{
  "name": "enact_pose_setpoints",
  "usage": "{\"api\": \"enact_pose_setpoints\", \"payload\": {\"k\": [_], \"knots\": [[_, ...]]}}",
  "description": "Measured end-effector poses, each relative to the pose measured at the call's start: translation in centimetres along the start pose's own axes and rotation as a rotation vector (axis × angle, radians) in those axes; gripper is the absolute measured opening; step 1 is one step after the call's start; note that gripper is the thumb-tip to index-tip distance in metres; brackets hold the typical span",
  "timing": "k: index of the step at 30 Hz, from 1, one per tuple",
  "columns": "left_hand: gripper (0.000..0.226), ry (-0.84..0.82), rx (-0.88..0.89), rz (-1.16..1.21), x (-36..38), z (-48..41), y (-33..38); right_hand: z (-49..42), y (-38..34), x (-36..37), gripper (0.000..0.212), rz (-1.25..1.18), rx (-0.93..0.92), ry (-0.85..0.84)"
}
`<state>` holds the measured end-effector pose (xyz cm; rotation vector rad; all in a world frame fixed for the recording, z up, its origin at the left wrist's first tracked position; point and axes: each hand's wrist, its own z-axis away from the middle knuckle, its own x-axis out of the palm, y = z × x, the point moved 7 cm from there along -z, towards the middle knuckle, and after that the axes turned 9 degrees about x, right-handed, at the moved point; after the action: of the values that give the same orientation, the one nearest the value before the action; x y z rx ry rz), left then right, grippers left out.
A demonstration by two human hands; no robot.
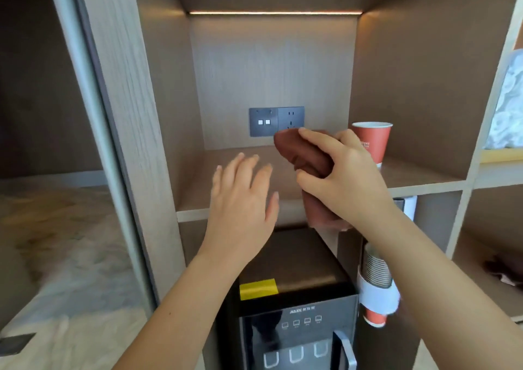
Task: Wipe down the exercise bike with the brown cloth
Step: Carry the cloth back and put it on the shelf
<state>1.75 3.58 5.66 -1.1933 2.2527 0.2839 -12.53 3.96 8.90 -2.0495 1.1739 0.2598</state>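
Note:
My right hand (pixel 336 171) grips a bunched brown cloth (pixel 304 154) in front of a wooden shelf niche, its lower end hanging below my wrist. To its left, my left hand (pixel 243 199) hovers over the shelf board (pixel 198 188) with straight, spread fingers and holds nothing. No exercise bike is in view.
A red paper cup (pixel 373 140) stands on the shelf just right of the cloth. Grey wall sockets (pixel 276 120) sit in the niche's back panel. Below is a black water dispenser (pixel 297 290) with a cup holder (pixel 377 287) on its right side. A dark cloth (pixel 502 270) lies in the lower right compartment.

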Motion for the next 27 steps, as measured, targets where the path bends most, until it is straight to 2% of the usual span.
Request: {"api": "enact_pose_setpoints", "payload": {"k": [10, 15, 22, 27], "knots": [[0.036, 0.006, -0.131, -0.039, 3.1, -1.9, -4.8, -7.4, 1.2, 8.4, 0.055, 0.120, 0.063, -0.273], [0.041, 0.001, -0.165, -0.080, 3.6, -1.8, -5.1, -8.2, 1.7, 11.6, 0.046, 0.279, 0.038, -0.444], [0.041, 0.012, -0.196, -0.115, 3.6, -1.7, -5.3, -7.5, 4.6, 9.5, 0.078, -0.005, 0.023, -0.747], [0.039, 0.029, -0.201, -0.166, 3.4, -1.7, -5.0, -5.4, 6.2, 9.0, 0.089, 0.013, -0.089, -0.865]]}}
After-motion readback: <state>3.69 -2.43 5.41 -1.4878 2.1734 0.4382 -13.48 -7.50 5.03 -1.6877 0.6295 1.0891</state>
